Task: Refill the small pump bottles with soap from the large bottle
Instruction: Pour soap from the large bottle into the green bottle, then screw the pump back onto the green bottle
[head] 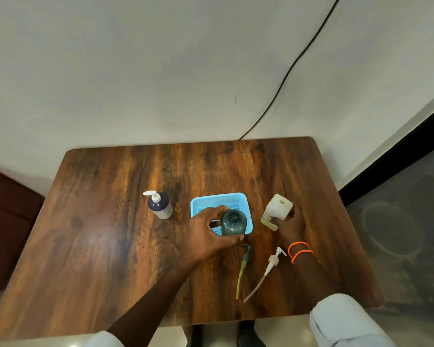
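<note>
A dark green small bottle [233, 222] with its neck uncapped stands upright in a light blue basket [219, 198]. My left hand [207, 232] is wrapped around its left side. To the right, my right hand [290, 227] grips the white large bottle [279, 207], which stands on the table with its mouth uncovered. Two removed pumps lie on the table near me: a green-yellow pump [243, 267] and a white pump [271, 265], tubes pointing toward me. A dark blue pump bottle [160, 204] with a white pump on stands at the left.
Everything rests on a wooden table [105, 234] against a pale wall. A black cable [293, 63] runs down the wall behind the far edge. A dark red seat [8, 209] sits at the left and grey floor at the right.
</note>
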